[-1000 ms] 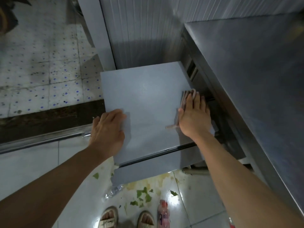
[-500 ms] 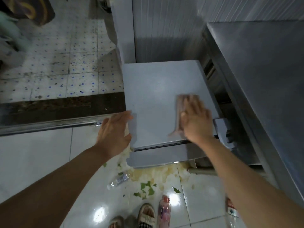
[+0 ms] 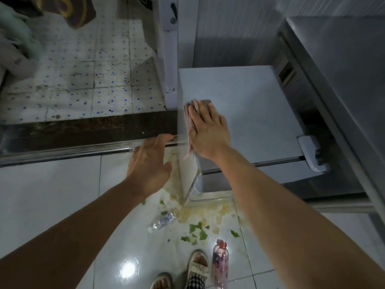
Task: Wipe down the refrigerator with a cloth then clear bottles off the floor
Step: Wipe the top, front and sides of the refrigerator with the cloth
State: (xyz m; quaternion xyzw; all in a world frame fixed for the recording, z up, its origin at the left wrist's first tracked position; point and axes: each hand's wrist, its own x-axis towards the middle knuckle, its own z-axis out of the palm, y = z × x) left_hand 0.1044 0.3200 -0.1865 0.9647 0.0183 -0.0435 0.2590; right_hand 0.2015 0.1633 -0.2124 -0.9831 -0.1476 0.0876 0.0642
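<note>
Glossy white floor tiles (image 3: 52, 195) fill the near ground, a bright light glare (image 3: 128, 270) bouncing off them. Beyond the tiles runs a metal threshold rail (image 3: 62, 153), then a dark grimy strip (image 3: 83, 128), then older blue-dotted tiles (image 3: 83, 80) farther back. Right of the dotted tiles stands a white door frame (image 3: 169, 49) against a grey panelled wall (image 3: 229, 28); far right of that wall, a stainless steel counter (image 3: 343, 69)
</note>
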